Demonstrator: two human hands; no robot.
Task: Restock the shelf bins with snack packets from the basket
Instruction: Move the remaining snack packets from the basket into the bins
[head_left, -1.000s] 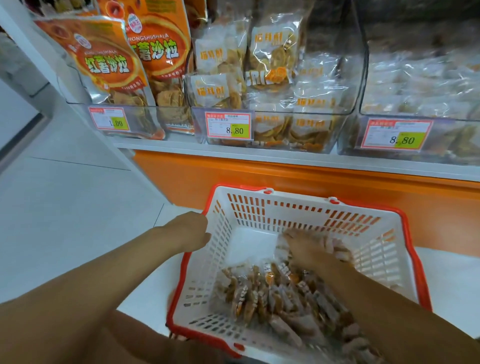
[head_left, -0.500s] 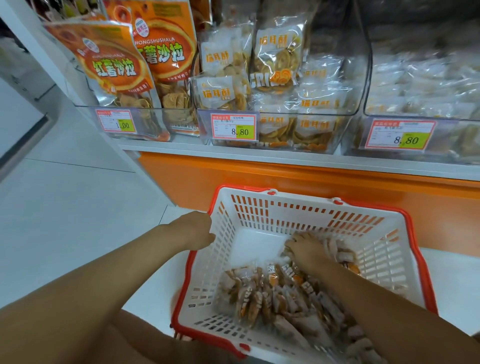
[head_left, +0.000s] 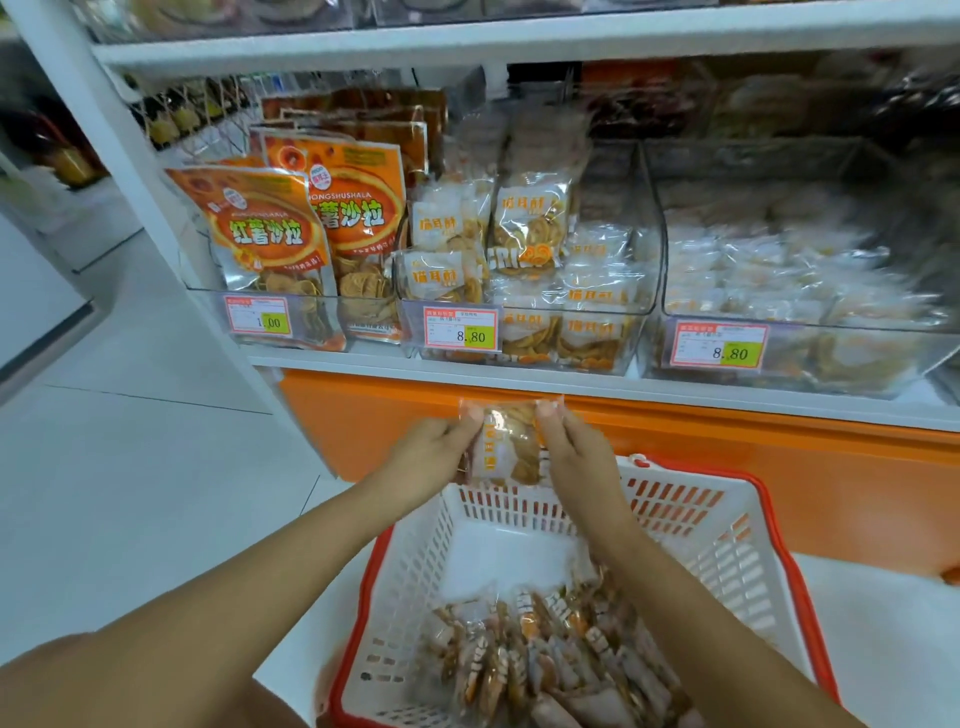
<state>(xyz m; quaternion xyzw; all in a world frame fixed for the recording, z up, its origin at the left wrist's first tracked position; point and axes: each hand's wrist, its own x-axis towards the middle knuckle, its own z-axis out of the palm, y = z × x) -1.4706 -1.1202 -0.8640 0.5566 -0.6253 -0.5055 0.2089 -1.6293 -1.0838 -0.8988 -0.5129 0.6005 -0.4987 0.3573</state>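
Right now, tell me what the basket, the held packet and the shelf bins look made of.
Basket: moulded plastic, matte white slotted walls, red rim.
Packet: thin clear plastic film, glossy; contents show through, edges crinkle.
Shelf bins: rigid clear plastic, probably acrylic; see-through walls with sharp edges.

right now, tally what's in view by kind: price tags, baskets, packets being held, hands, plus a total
price tags: 3
basket: 1
held packet: 1
hands, left hand and right hand, both pinching the held packet: 2
total: 7
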